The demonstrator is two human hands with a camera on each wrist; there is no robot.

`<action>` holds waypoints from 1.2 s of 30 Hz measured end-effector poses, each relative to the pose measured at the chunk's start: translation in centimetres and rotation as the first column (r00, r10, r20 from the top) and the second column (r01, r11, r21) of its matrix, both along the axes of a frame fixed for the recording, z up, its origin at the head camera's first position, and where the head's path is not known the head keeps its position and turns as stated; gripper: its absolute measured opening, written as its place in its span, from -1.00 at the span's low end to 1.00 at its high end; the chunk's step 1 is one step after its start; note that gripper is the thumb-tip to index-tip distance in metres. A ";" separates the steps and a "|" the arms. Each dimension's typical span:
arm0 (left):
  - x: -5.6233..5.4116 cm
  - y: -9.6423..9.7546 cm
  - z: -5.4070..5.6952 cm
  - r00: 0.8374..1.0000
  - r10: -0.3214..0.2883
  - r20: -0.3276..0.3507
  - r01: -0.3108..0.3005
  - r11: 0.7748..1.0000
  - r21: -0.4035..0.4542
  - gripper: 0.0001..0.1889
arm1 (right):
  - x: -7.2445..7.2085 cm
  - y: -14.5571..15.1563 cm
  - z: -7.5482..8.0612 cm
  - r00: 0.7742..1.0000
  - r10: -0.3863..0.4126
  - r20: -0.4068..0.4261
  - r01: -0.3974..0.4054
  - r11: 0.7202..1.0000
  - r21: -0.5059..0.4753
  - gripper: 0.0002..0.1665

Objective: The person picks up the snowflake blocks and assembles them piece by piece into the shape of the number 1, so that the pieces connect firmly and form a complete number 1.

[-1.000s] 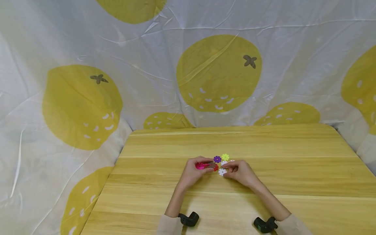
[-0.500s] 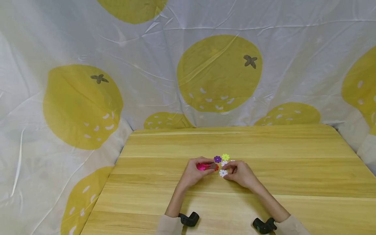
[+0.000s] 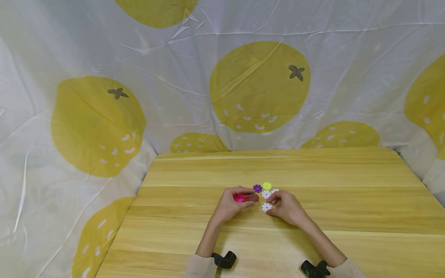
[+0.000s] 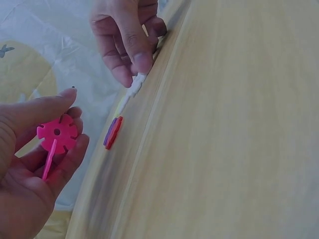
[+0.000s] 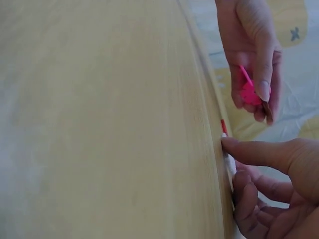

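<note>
My left hand is raised over the table and holds two joined pink notched discs, set crosswise, in its palm. A brown notched disc is pinched between its thumb and fingertips. My right hand pinches a white notched disc lying on the table, with the thumb at its near edge. Beyond it lie another white disc and a third white one, partly hidden by the fingers. A red disc lies under the left fingertips, beside a purple disc.
A yellow-green disc lies furthest back in the cluster. The wooden table reaches to a curtain with lemon prints. Black wrist cameras sit at both sleeves.
My right hand has slid the near white disc slightly toward me and to the right, parting it from the other white disc. The left hand has barely moved.
</note>
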State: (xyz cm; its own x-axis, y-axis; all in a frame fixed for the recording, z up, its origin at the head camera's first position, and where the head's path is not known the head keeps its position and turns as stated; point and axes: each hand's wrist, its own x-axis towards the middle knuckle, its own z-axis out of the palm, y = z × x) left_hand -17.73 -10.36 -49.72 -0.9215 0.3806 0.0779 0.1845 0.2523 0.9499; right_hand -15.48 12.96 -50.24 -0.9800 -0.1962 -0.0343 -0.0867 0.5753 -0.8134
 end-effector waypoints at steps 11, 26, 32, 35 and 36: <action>0.0 0.0 -0.2 1.000 -0.006 0.000 0.006 1.000 -0.022 -0.65 | -0.3 0.3 -0.4 1.000 0.027 -0.013 -0.028 0.997 -0.070 -0.67; -0.1 0.0 -0.2 1.000 -0.027 0.000 0.027 1.000 -0.015 -0.66 | -0.5 1.1 -0.3 0.994 0.107 0.011 -0.103 0.977 -0.185 -0.81; 0.0 0.0 -0.1 0.999 -0.029 0.023 0.029 0.999 -0.012 -0.67 | -0.8 1.3 -0.3 0.990 0.135 0.028 -0.121 0.949 -0.290 -0.80; 0.0 0.0 -0.1 0.999 -0.031 0.030 0.032 0.999 -0.022 -0.67 | -0.9 1.4 -0.3 0.987 0.153 0.040 -0.129 0.926 -0.355 -0.77; 0.1 0.0 0.0 0.999 -0.032 0.028 0.032 0.999 -0.026 -0.67 | -0.9 1.5 -0.3 0.987 0.154 0.044 -0.127 0.921 -0.369 -0.76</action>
